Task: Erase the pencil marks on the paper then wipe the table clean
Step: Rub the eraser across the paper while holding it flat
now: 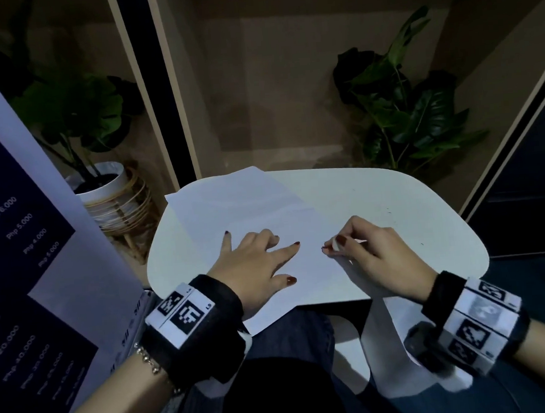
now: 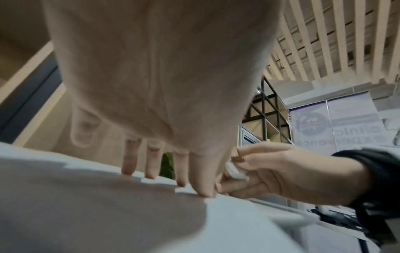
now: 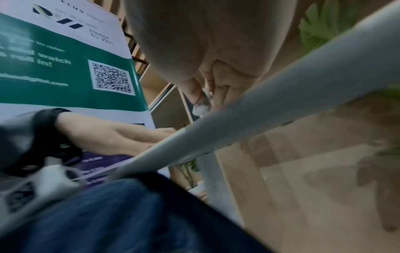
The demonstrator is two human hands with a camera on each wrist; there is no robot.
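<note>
A white sheet of paper (image 1: 232, 206) lies slantwise on the small white table (image 1: 377, 195), its near corner hanging over the front edge. My left hand (image 1: 255, 259) presses flat on the paper with fingers spread, the fingertips (image 2: 203, 193) touching the sheet. Just right of it, my right hand (image 1: 364, 248) pinches a small white eraser (image 1: 335, 243) between thumb and fingers at the paper's right edge. The eraser (image 2: 234, 171) shows behind my left fingers in the left wrist view, and the eraser (image 3: 202, 104) pokes out under my palm in the right wrist view. No pencil marks are visible on the paper.
Tiny dark specks (image 1: 389, 212) dot the table's right part. A white strip (image 1: 386, 333) hangs under my right wrist over my lap. A banner stand (image 1: 26, 255) rises close on the left. Potted plants (image 1: 102, 186) (image 1: 412, 106) stand beyond the table.
</note>
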